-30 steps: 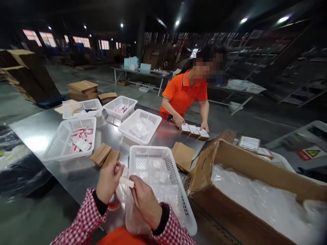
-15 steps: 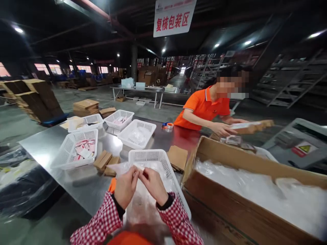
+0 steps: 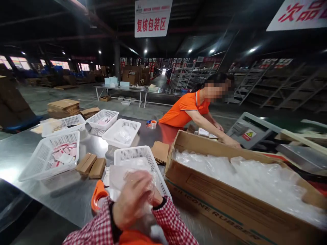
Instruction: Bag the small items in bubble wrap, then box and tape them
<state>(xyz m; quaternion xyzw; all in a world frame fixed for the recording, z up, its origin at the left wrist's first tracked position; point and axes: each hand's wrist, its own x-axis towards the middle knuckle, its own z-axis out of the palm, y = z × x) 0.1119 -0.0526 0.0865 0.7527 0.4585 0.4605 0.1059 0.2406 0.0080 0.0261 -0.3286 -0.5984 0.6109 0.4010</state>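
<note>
My left hand [image 3: 131, 197] is over the near end of a white perforated basket [image 3: 159, 178], its fingers blurred by motion. Behind and partly under it, my right hand [image 3: 155, 195] is largely hidden. A thin translucent plastic bag [image 3: 119, 175] spreads out from between the two hands, toward the left. Which fingers grip it is too smeared to tell. Just left of my left wrist, an orange tape dispenser [image 3: 98, 195] lies on the metal table [image 3: 66, 194]. Small brown cardboard boxes [image 3: 88, 164] sit beyond it.
A large cardboard box [image 3: 209, 190] of clear plastic packing fills the right side. More white baskets [image 3: 74, 139] stand at the left, one with pink-and-white packets. Flat brown cardboard [image 3: 160, 152] lies beside the near basket. A person in orange [image 3: 178, 110] leans behind the box.
The view has turned right. My hands have gone from pinching close together to overlapping, and the bag is spread wider. The other person's hands have lowered behind the large box.
</note>
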